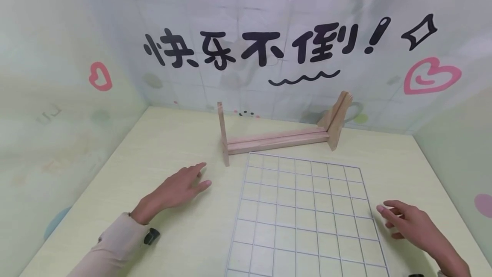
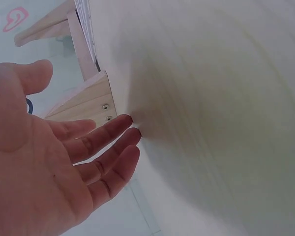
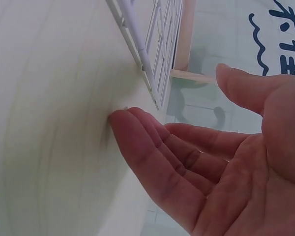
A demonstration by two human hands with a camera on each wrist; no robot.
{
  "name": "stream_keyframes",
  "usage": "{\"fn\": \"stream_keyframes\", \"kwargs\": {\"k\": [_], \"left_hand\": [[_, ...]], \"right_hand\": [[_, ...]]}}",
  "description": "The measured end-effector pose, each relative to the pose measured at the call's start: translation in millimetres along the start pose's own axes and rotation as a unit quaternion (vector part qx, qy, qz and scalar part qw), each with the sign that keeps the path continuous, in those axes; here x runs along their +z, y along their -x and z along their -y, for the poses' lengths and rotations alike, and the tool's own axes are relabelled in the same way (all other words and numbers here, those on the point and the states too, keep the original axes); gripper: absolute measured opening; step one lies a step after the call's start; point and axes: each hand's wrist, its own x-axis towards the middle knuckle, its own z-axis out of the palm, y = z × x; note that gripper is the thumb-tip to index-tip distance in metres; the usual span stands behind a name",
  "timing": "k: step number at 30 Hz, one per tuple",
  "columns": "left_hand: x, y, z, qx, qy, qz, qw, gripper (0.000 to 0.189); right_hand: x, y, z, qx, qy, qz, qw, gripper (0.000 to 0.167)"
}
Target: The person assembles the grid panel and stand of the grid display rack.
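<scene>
Wire grid (image 1: pixel 296 227): lying flat on the worktop (image 1: pixel 184 234), presumably needing no support. Wooden stand (image 1: pixel 278 141): standing just behind, its end boards (image 1: pixel 336 128) apparently bracing it. We are holding nothing: left hand (image 1: pixel 178 188), fingers parted, pointing towards the stand; right hand (image 1: pixel 413 225), fingers loosely bent, idling beside the grid.

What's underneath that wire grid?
Through the wire grid you can see the pale tabletop, with nothing else visible. The thin slivers it directly covers are hidden, and its near end runs out of the head view.
</scene>
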Motion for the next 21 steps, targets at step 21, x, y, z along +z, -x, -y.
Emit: {"fn": "stream_keyframes", "kwargs": {"k": [21], "left_hand": [[1.0,-10.4,-21.5,-0.041,0.073,0.021,0.9963,0.070]], "right_hand": [[4,-1.4,6,0.020,-0.009,0.012,0.9997,0.066]]}}
